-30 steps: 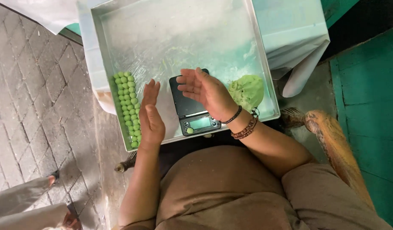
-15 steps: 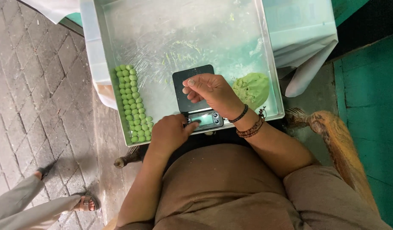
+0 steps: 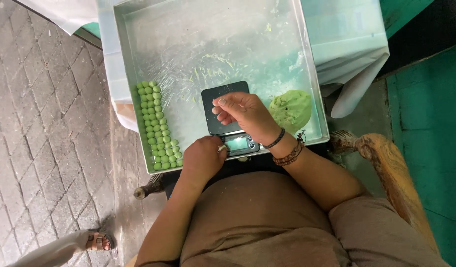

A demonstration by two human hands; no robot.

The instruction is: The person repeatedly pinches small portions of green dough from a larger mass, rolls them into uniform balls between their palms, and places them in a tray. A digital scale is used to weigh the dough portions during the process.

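The person wears a plain brown short-sleeved top; both forearms are bare. The right hand [image 3: 248, 116] carries a thin dark band and a brown beaded bracelet, with a small dangling cord, at the wrist. The left hand [image 3: 204, 157] carries a small ring on one finger.

Just one screen here

Small rectangular display [image 3: 236, 143], pale grey-green in a dark frame, on the black scale's [image 3: 225, 96] near edge inside the metal tray [image 3: 307, 74].
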